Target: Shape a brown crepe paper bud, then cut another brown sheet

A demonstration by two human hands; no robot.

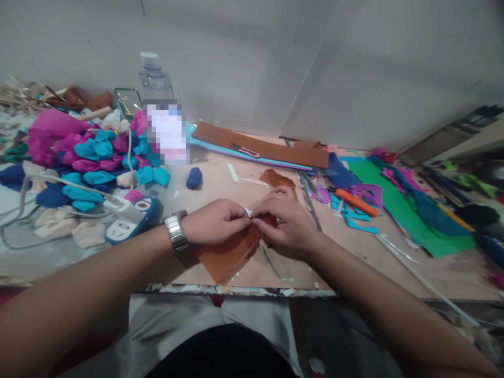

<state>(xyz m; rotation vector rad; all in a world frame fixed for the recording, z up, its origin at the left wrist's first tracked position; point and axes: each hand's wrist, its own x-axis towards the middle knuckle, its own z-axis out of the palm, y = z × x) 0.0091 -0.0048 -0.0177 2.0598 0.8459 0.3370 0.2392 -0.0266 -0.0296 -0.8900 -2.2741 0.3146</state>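
Note:
My left hand (214, 220), with a metal watch on its wrist, pinches with thumb and index finger. Its fingertips meet those of my right hand (289, 223), which is also closed in a pinch. Between them shows the edge of a small white piece (248, 212); the fingers cover most of it. Under both hands lies a sheet of thin brown paper or cloth (226, 257), one corner pointing at the table's front edge. A crumpled brown piece (277, 178) lies just beyond my right hand.
Left are a blue-and-white power strip (132, 220), bunched coloured pieces (98, 147) and a bottle (155, 79). Behind, a brown folded stack (260, 144) carries small scissors. Right lie an orange-handled cutter (356, 202) and a green sheet (409, 205). A dark-blue bundle (194, 178) stands alone.

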